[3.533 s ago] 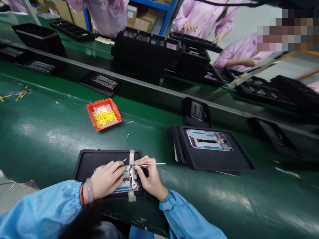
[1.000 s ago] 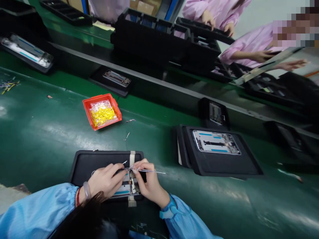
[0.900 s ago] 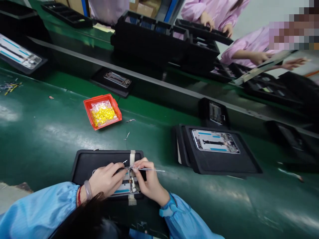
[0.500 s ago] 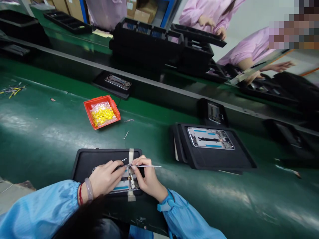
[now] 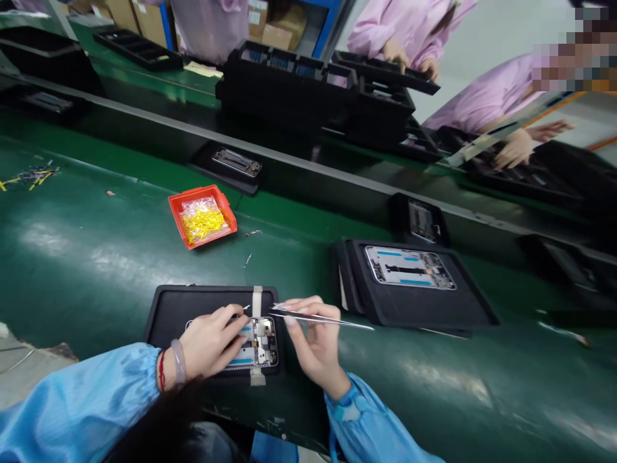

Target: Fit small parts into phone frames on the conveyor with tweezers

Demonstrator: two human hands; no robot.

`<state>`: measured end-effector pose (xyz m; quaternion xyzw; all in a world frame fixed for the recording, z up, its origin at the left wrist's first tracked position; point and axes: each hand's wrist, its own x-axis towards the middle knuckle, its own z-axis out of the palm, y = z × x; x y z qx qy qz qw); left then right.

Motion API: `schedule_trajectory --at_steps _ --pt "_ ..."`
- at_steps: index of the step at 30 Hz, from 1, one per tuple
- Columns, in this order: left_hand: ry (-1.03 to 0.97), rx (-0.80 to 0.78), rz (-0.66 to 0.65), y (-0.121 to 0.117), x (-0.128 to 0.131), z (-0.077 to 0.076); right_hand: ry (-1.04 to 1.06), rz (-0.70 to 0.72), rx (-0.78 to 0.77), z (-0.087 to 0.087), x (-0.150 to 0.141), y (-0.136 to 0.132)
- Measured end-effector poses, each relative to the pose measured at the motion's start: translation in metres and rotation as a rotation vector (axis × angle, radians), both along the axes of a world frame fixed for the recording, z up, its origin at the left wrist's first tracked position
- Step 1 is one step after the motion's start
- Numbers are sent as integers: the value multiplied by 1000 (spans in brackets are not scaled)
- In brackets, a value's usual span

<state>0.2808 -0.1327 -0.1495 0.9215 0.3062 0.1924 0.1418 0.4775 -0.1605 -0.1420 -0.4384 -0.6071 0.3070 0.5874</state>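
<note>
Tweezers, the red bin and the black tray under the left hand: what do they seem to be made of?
Tweezers: probably polished metal, slim and silvery with a bright shine. Red bin: likely smooth plastic, given its even, vivid colour and thin walls. Black tray: perhaps dense foam or matte plastic; its dull surface leaves that open.

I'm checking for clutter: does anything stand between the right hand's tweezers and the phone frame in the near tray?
Nothing visible: the tweezers in the right hand have their tips near the exposed end of the phone frame. The left hand covers part of it.
</note>
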Motion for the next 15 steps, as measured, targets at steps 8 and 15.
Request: schedule_trajectory --at_steps 8,15 --pt "-106 -133 54 2 -3 -1 26 44 -144 -32 -17 -1" --pt "-259 -282 162 3 -4 -4 39 71 -137 -32 -17 -2"
